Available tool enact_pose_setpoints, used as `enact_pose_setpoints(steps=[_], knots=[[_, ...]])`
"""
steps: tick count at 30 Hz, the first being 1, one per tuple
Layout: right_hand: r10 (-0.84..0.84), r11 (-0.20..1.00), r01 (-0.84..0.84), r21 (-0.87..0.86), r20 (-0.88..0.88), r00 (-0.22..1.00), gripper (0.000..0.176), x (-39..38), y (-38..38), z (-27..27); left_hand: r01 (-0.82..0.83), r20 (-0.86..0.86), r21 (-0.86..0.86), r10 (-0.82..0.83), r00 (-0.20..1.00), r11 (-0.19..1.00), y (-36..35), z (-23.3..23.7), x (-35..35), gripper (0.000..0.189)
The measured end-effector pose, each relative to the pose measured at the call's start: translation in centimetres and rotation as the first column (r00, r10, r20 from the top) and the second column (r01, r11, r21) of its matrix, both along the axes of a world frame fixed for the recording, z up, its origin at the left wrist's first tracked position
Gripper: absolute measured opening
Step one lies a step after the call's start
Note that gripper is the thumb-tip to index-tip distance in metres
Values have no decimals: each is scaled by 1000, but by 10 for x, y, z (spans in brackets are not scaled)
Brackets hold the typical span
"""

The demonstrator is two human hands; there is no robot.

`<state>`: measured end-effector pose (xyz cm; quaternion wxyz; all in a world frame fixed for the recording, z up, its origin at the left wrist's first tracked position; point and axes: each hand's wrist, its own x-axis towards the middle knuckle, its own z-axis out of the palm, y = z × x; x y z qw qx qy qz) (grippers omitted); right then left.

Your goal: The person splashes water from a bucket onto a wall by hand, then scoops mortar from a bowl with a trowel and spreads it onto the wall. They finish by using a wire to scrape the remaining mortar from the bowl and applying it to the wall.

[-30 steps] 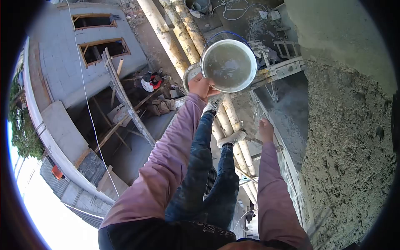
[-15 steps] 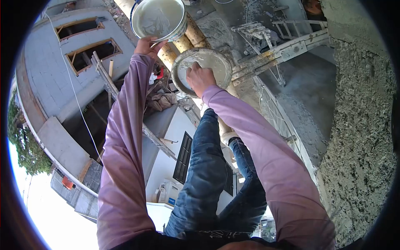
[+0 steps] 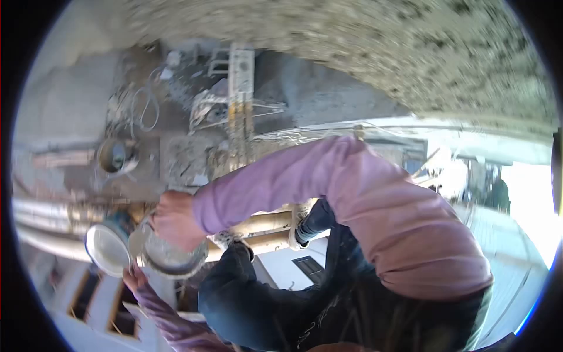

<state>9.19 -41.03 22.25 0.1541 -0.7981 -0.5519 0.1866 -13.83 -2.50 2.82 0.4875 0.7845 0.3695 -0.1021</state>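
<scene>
My left hand (image 3: 135, 278) grips the rim of a white-lined bucket (image 3: 109, 249) with a blue outer side. The bucket is tilted beside a round, mortar-smeared basin (image 3: 186, 268) that holds wet grey mix. Over the basin is my right hand (image 3: 177, 220), its fingers curled closed. Blur and the back of the hand hide what those fingers hold, if anything. Both vessels are by the round poles (image 3: 267, 223) where my shoes stand.
A rough plastered wall (image 3: 375, 53) runs along the top of the view. Far below are a mortar-stained plank (image 3: 241, 88), another bucket (image 3: 112, 156) and a looped hose (image 3: 146, 111). Window openings (image 3: 120, 308) show at lower left.
The view has swung round sharply, so the wall now lies across the top. My left hand still holds the bucket, now tilted against the basin; my right hand stays over the basin.
</scene>
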Motion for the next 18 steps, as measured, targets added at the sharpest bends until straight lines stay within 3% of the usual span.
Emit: enact_pose_setpoints(steps=[1, 2, 3, 6, 8, 11, 14, 18], knots=[[-121, 971, 121, 206, -15, 993, 21, -9, -9, -41, -34, -13, 53, 35, 999, 998, -11, 10, 13, 17], [-197, 944, 202, 259, -44, 979, 25, -17, -17, -78, -62, 1, 43, 62, 998, 997, -30, 5, 29, 18], [-100, 982, 102, 158, -23, 995, 31, -17, -35, -78, -66, -11, 47, 67, 998, 997, -62, 11, 47, 18], [-58, 967, 36, 253, 82, 995, 33, -41, -42, -130, -14, -36, 76, 17, 999, 997, -121, 16, 65, 21], [21, 996, -41, 81, 239, 971, 36, -45, -47, -130, 39, -33, 103, -36, 999, 994, -137, 15, 70, 24], [-162, 985, 155, 83, 90, 983, 38, -35, -62, -121, 65, -12, 120, -64, 998, 991, -148, 19, 69, 29], [-210, 968, 182, 170, 166, 963, 39, -10, -78, -81, 88, -5, 123, -88, 996, 989, -149, 23, 68, 34], [-454, 880, 423, 215, 124, 882, 42, 27, -104, -59, 107, 6, 108, -108, 994, 988, -140, 27, 71, 41]])
